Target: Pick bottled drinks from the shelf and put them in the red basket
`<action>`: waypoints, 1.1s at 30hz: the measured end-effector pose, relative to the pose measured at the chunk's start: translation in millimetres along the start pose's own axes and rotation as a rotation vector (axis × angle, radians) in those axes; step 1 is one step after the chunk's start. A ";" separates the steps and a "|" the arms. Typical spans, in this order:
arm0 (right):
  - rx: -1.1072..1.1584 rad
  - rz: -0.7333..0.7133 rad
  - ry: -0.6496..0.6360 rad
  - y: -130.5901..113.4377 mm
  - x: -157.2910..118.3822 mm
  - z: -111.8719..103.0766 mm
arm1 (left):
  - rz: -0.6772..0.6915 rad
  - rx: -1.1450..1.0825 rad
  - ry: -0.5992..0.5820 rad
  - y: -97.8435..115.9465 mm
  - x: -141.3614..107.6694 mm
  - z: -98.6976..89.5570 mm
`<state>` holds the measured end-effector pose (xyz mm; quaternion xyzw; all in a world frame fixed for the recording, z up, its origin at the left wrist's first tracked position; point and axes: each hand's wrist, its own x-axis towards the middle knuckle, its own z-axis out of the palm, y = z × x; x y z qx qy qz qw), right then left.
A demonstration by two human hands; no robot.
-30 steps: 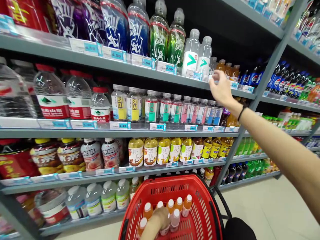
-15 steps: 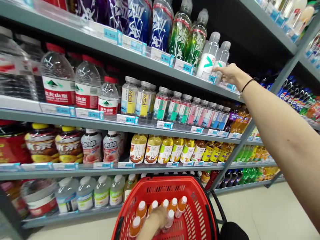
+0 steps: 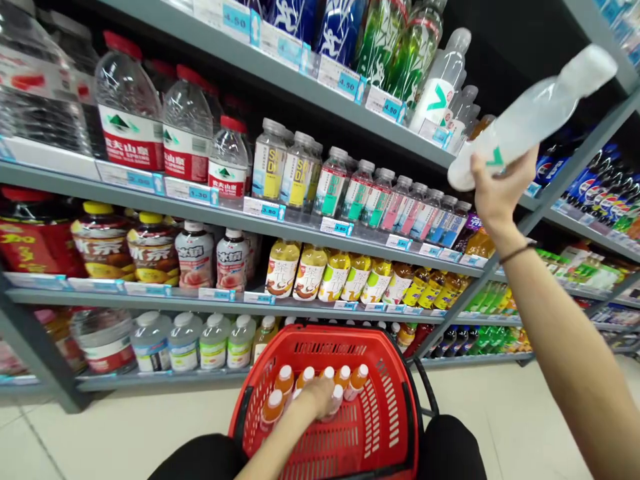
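My right hand [image 3: 505, 183] grips a clear drink bottle [image 3: 530, 120] by its white-labelled lower part. The bottle is tilted in front of the upper shelf, cap end up to the right, and a green mark shows on its label. Low down, my left hand [image 3: 320, 398] reaches into a red shopping basket [image 3: 406, 427]. Its fingers are wrapped round a small white-capped bottle [image 3: 336, 395], mostly hidden by the hand. Around it stand several orange drink bottles [image 3: 357, 381] with white caps. Similar clear bottles [image 3: 440, 87] stand on the upper shelf.
Shelves of drinks fill the front, with water bottles [image 3: 129, 107] at left and yellow tea bottles [image 3: 281, 269] lower down. A grey shelf post [image 3: 560, 170] rises at right. The basket's black handle [image 3: 426, 387] sticks out rightward, between my black-clad knees.
My right hand has taken a clear bottle off the upper shelf and brought it back, tilted. My left hand stays among the bottles in the basket. The view has shifted.
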<state>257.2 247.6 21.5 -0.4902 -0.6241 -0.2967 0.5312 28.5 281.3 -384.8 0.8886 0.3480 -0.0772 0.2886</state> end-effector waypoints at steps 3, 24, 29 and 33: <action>0.085 0.056 -0.040 2.0 -83.0 -6.0 | 0.075 -0.113 0.087 -0.1 -1.4 -7.1; 0.741 1.094 -0.870 -14.6 -424.1 60.9 | 0.282 -1.349 0.611 38.3 -3.5 6.9; 0.847 1.199 -0.879 -21.9 -425.5 70.6 | 0.286 -1.377 0.588 25.8 -4.9 3.0; 0.810 1.169 -0.855 -21.5 -424.9 63.7 | 0.311 -1.471 0.459 21.2 -6.6 3.4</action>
